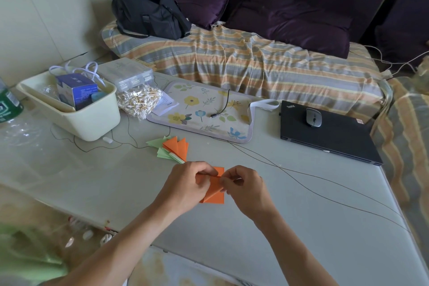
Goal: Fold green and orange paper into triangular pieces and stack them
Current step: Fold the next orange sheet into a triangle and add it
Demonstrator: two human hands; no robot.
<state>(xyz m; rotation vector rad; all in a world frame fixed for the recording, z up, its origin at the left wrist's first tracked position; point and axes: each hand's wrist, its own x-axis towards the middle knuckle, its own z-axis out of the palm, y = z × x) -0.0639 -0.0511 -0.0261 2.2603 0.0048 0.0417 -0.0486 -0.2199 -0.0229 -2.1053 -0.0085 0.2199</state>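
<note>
A pale grey table [301, 227] stands in front of a sofa covered with a striped sheet [255, 62]. On the table, toward 10 o'clock, there is a cream plastic bin [92, 121], at 12 o'clock a flowered mat [204, 109], and at 2 o'clock a closed black laptop [336, 137] with a mouse [313, 117] on top.

Near the middle, the left hand [185, 186] and the right hand [248, 188] both pinch one orange paper [214, 190] with curled fingers. It is partly folded, with a slanted crease visible, and seems to rest on the table.

Just beyond the hands, at 11 o'clock, lies the pile of finished pieces [173, 148], green and orange triangles lying over each other. So several pieces are done, and I judge this one is about halfway. I see no spare sheets, so I cannot tell how many remain.
</note>
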